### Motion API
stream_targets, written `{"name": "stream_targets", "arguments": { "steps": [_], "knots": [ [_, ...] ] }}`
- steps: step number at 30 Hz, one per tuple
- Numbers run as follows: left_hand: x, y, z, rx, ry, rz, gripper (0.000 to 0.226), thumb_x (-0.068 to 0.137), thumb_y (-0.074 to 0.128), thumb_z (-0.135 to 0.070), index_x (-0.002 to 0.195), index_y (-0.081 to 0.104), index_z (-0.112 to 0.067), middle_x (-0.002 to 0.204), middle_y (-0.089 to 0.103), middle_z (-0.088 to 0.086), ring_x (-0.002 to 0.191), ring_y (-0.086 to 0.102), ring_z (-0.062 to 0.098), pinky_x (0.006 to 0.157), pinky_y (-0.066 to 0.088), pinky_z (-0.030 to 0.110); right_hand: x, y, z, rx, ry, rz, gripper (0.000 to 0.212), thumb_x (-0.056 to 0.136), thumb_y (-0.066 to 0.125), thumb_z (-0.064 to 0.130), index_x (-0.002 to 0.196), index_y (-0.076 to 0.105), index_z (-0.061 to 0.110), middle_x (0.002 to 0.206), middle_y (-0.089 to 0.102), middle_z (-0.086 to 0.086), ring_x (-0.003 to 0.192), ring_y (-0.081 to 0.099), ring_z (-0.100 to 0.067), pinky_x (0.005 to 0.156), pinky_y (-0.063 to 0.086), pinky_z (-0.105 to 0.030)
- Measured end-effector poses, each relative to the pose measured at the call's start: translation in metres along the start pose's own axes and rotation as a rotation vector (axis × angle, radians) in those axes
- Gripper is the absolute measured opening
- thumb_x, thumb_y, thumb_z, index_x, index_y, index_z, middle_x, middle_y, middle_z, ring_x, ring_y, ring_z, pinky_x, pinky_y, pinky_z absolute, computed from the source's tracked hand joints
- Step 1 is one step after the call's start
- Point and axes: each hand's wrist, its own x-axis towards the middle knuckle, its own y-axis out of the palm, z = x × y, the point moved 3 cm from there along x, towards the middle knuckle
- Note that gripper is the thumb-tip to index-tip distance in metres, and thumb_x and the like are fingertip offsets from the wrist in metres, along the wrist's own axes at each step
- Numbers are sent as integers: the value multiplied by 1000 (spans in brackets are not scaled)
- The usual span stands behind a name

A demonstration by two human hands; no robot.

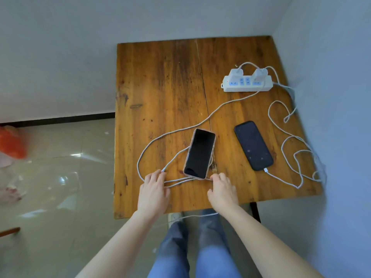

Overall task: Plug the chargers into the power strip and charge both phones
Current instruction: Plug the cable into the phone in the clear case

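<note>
A white power strip (247, 83) lies at the far right of the wooden table (160, 87), with two white chargers (236, 73) (260, 74) plugged in. A black phone (253, 145) lies on the right with a white cable (281, 178) in its near end. A pink-cased phone (199, 153) lies in the middle, screen dark. A second white cable (152, 141) loops left of it, and its free plug end (163, 169) sits by my left hand (153, 190). That hand pinches this cable. My right hand (221, 189) touches the cable at the phone's near edge.
The table stands in a corner, with walls behind and to the right. Its near edge (180, 212) is just above my legs. A loose cable (192, 216) hangs below the edge. An orange bag (12, 143) lies on the tiled floor at left.
</note>
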Motion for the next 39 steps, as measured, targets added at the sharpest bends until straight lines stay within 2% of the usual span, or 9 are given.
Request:
{"name": "stream_targets", "arguments": {
  "steps": [8,15,19,22,27,30,32,34,39],
  "knots": [
    [23,1,-45,-212,83,-81,42,98,47,-31,138,49,-18,135,52,1,123,42,17,98,39,28,-8,19,-10,-1,40,-52,21,97,48,20,115,56,16,114,57,-1,106,50,-16,91,48,-30],
    [57,18,-86,-454,-254,-28,81,73,82,-32,137,36,-14,133,50,12,121,51,29,91,52,38,-7,17,-30,46,77,-57,17,95,51,18,110,57,15,108,61,-1,99,56,-15,86,53,-31],
    [66,22,-90,-565,-241,78,48,81,75,-28,122,52,-14,122,61,7,109,63,27,73,56,27,-5,11,-33,42,53,-59,16,95,53,18,110,58,15,108,62,-2,99,56,-15,86,53,-30],
    [62,5,-79,-764,-222,50,23,90,66,-25,109,59,-13,112,66,5,102,65,25,72,59,32,-1,3,-25,20,11,-106,21,95,52,19,116,56,16,116,59,-1,105,53,-16,90,50,-30],
    [43,-22,-5,-1323,-445,12,12,90,65,-19,95,57,-11,107,70,14,98,70,29,87,57,43,21,-8,30,-42,-244,-192,28,96,44,16,124,50,15,123,52,-3,110,48,-19,91,43,-31],
    [29,-38,34,-1688,-518,-30,3,94,58,-8,94,54,-8,107,70,17,85,74,22,74,60,31,40,-7,77,-179,-468,-195,44,90,46,2,134,45,12,135,46,-10,122,42,-29,97,37,-41],
    [20,-43,52,-1806,-553,-60,4,95,53,-4,95,54,-8,106,70,14,79,75,18,67,61,28,50,-2,105,-302,-571,-155,55,90,42,-3,143,35,12,145,38,-13,133,33,-31,103,30,-45],
    [11,-44,63,-1878,-592,-89,7,95,51,-1,95,54,-8,102,70,12,75,75,18,60,60,27,55,6,124,-486,-659,-126,51,93,37,-1,143,33,8,144,39,-15,134,32,-32,106,26,-48],
    [3,-40,70,-1886,-642,-72,14,95,51,0,106,56,-7,105,69,15,78,73,20,58,60,26,61,21,133,-872,-905,-96,30,95,36,5,123,47,1,124,54,-17,116,47,-34,104,32,-47]
  ]
}}
